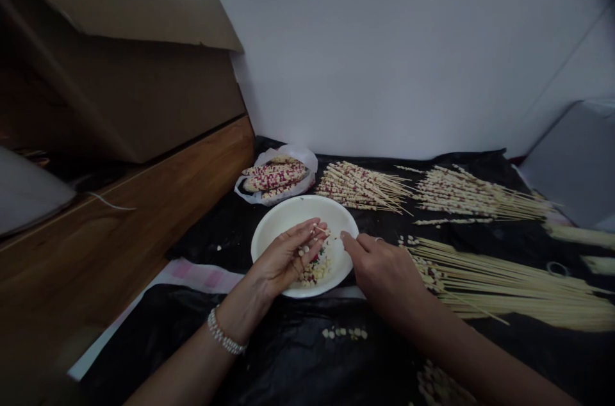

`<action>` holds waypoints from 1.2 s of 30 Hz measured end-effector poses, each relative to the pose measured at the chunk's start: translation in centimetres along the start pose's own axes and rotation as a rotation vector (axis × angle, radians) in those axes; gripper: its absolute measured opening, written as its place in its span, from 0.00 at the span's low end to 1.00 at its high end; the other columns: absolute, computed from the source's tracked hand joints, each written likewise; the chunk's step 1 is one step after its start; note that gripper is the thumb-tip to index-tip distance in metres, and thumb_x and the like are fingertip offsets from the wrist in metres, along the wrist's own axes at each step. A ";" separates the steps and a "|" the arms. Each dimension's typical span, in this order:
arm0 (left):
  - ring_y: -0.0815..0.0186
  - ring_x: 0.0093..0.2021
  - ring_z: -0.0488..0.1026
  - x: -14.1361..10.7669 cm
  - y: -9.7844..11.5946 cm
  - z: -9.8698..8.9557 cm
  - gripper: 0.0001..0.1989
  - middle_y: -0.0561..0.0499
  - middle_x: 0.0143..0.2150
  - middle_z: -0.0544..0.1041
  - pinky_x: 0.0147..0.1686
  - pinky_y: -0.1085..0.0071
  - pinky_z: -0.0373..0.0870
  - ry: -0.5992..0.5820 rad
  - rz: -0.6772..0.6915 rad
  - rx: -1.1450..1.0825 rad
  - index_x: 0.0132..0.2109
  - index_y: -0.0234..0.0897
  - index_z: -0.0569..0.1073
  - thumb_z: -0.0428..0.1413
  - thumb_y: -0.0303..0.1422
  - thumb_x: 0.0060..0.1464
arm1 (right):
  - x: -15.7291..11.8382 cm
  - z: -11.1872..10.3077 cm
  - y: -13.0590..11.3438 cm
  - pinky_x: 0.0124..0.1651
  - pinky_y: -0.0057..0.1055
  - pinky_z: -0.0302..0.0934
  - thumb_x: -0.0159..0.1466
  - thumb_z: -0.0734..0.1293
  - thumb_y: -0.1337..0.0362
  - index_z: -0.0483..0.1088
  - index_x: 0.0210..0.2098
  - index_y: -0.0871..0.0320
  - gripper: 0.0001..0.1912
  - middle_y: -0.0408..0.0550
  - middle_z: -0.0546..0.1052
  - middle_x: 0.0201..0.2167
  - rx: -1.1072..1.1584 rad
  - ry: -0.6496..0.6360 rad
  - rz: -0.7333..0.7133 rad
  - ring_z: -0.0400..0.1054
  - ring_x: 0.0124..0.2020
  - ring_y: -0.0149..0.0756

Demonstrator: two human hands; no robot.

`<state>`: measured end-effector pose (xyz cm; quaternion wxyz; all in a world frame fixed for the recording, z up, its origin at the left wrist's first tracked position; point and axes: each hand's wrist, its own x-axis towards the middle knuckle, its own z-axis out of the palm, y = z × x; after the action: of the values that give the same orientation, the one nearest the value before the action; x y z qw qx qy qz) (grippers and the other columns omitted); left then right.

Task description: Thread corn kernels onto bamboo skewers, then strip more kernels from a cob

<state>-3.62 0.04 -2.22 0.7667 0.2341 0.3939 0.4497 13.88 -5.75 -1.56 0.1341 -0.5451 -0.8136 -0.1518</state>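
My left hand (283, 259) is over a white paper plate (298, 212), its fingers pinched on a thin bamboo skewer (319, 230). Under that hand lies a heap of pale corn kernels (317, 270) with some green and red bits. My right hand (382, 268) reaches in from the right, its fingertips just above the plate's rim. Whether those fingertips hold a small kernel is hidden. A beaded bracelet (223, 332) circles my left wrist.
Speckled corn cobs (273, 177) lie in a plastic bag behind the plate. Kernel-threaded skewers (360, 187) and bare skewers (509, 284) spread rightward over a black plastic sheet (269, 348). Loose kernels (343, 333) lie near the front. A wooden ledge (120, 214) runs along the left.
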 end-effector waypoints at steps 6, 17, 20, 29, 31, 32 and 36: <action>0.68 0.40 0.76 -0.1 0.0 0.1 0.10 0.42 0.46 0.77 0.41 0.76 0.75 0.042 -0.004 -0.035 0.42 0.28 0.76 0.59 0.19 0.50 | 0.0 0.4 0.0 0.26 0.30 0.55 0.58 0.60 0.78 0.68 0.50 0.64 0.20 0.47 0.74 0.30 0.009 0.018 -0.001 0.70 0.27 0.35; 0.68 0.38 0.77 -0.1 0.1 0.1 0.10 0.44 0.40 0.79 0.42 0.76 0.75 0.023 -0.025 0.003 0.42 0.28 0.76 0.58 0.19 0.50 | -0.3 0.0 -0.1 0.24 0.31 0.56 0.56 0.63 0.78 0.71 0.47 0.65 0.20 0.47 0.74 0.28 -0.061 0.155 -0.049 0.69 0.26 0.35; 0.68 0.38 0.77 0.0 0.1 0.0 0.10 0.44 0.38 0.79 0.41 0.77 0.75 0.037 -0.028 -0.009 0.42 0.28 0.76 0.58 0.18 0.50 | -0.2 -0.4 -0.1 0.23 0.31 0.55 0.55 0.63 0.78 0.72 0.46 0.65 0.19 0.47 0.74 0.27 -0.084 0.176 -0.054 0.68 0.25 0.35; 0.70 0.36 0.77 0.1 0.2 0.0 0.08 0.46 0.35 0.80 0.38 0.80 0.74 0.036 -0.032 -0.008 0.38 0.29 0.77 0.58 0.18 0.50 | 0.1 -1.2 0.3 0.27 0.31 0.55 0.56 0.64 0.76 0.72 0.46 0.61 0.18 0.46 0.74 0.28 -0.082 0.143 -0.054 0.68 0.28 0.36; 0.70 0.36 0.77 0.1 0.1 -0.1 0.08 0.46 0.35 0.80 0.38 0.80 0.74 0.025 -0.032 -0.007 0.38 0.29 0.77 0.58 0.18 0.50 | 0.1 -1.3 0.4 0.28 0.32 0.55 0.56 0.64 0.76 0.72 0.46 0.61 0.18 0.46 0.74 0.28 -0.076 0.149 -0.058 0.68 0.29 0.36; 0.70 0.36 0.77 0.1 0.1 -0.2 0.08 0.46 0.35 0.80 0.38 0.79 0.74 0.014 -0.032 -0.005 0.38 0.29 0.77 0.58 0.18 0.50 | 0.1 -1.3 0.4 0.29 0.32 0.55 0.56 0.65 0.76 0.72 0.46 0.61 0.18 0.46 0.74 0.28 -0.075 0.156 -0.063 0.67 0.29 0.37; 0.70 0.36 0.77 0.1 0.3 -0.3 0.07 0.46 0.34 0.80 0.39 0.79 0.74 -0.032 -0.040 0.013 0.38 0.28 0.78 0.58 0.19 0.50 | 0.2 -1.1 0.4 0.29 0.32 0.55 0.57 0.65 0.75 0.73 0.45 0.62 0.16 0.46 0.73 0.27 -0.064 0.206 -0.083 0.67 0.29 0.37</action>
<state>-3.98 0.25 -2.23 0.7801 0.2383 0.3895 0.4277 14.24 -5.91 -0.41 0.1929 -0.4965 -0.8120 -0.2385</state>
